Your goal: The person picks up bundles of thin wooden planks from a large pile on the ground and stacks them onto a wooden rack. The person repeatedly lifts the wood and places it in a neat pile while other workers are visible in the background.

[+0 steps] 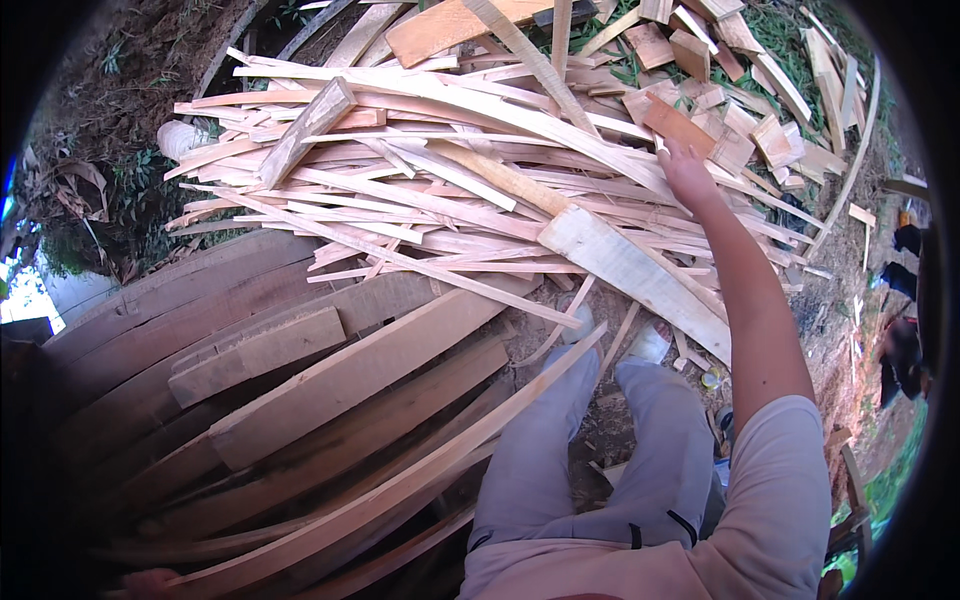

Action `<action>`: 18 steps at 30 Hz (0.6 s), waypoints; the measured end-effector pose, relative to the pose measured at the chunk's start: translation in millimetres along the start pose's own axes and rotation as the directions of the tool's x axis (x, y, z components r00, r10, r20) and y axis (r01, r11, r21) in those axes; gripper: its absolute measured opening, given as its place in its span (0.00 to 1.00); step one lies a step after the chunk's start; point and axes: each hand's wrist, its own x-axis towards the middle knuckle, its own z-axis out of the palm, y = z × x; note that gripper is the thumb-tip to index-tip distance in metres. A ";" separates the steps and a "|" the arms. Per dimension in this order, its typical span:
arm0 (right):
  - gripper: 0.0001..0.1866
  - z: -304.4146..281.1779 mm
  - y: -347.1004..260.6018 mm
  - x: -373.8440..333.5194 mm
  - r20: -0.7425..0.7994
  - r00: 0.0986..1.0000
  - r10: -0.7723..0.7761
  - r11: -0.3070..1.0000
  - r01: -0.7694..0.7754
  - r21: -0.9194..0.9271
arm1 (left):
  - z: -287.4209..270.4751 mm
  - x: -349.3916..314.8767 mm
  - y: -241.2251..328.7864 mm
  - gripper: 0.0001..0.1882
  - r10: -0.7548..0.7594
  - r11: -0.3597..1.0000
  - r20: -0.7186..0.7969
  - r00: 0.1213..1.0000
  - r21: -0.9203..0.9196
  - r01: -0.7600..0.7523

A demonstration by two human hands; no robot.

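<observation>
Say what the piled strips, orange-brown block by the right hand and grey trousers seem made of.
Piled strips: apparently bare wood, pale with sawn edges. Block: probably unvarnished wood, matte and flat-faced. Trousers: matte fabric, creased; fibre unclear.

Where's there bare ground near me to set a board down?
Best bet: the dirt between your right arm and the dark things at the right edge, apart from small scraps. A smaller, littered patch lies between your legs. Crowded: the strip pile ahead and the beams at left.
</observation>
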 end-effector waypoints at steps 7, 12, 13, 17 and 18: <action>0.09 -64.4 -30.4 -29.3 0.269 0.959 0.092 0.920 -0.185 0.346 | -1.9 -8.0 -8.0 0.19 -0.046 0.988 -0.037 0.998 -0.152 0.040; 0.08 -75.0 -56.7 -51.5 0.335 0.922 0.195 0.763 -0.357 0.539 | -12.0 -12.7 -9.3 0.20 -0.038 0.995 -0.103 0.994 -0.095 0.029; 0.07 -76.0 -65.1 -53.2 0.338 0.916 0.215 0.739 -0.379 0.557 | -12.0 -12.5 -9.2 0.20 -0.033 0.997 -0.119 0.992 -0.078 0.023; 0.11 -30.3 -83.3 -69.7 0.172 0.945 0.278 0.740 -0.325 0.588 | -6.8 -9.8 -14.2 0.20 -0.032 0.979 -0.074 0.997 -0.205 0.016; 0.15 -20.9 -87.9 -74.1 0.080 0.948 0.309 0.749 -0.294 0.594 | -6.6 -8.5 -13.8 0.20 -0.036 0.979 -0.056 0.998 -0.201 0.024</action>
